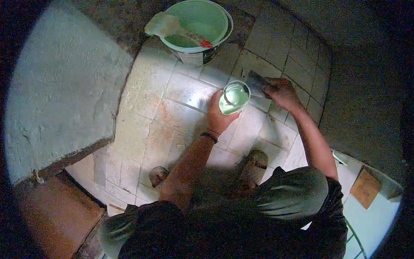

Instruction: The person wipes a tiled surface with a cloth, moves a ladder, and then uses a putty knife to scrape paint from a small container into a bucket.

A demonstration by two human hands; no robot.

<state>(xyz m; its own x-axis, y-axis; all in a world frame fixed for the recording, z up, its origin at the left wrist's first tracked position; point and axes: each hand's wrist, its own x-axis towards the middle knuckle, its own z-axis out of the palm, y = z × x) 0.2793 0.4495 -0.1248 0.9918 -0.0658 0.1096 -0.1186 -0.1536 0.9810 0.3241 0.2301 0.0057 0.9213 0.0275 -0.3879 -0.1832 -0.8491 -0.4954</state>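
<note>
A clear cup [241, 102] with pale green paint in it is in my left hand [221, 117], whose fingers and thumb wrap round its side. To the right of the cup, my right hand [283, 93] is closed on a dark, flat-bladed scraper [257, 82]. The scraper's blade points up and left, close beside the cup's rim. Beyond both hands stands a bucket [189, 55] with a pale green inside. Across its rim lies a brush [166, 25] with a red-tipped handle, its pale wide head over the left edge.
Light floor tiles [187, 93] with orange-brown stains lie under my hands. A rough grey-green wall [69, 95] rises on the left, above a brown panel [56, 216]. My feet [257, 159] are on the tiles below. A brown square piece [365, 188] lies at lower right.
</note>
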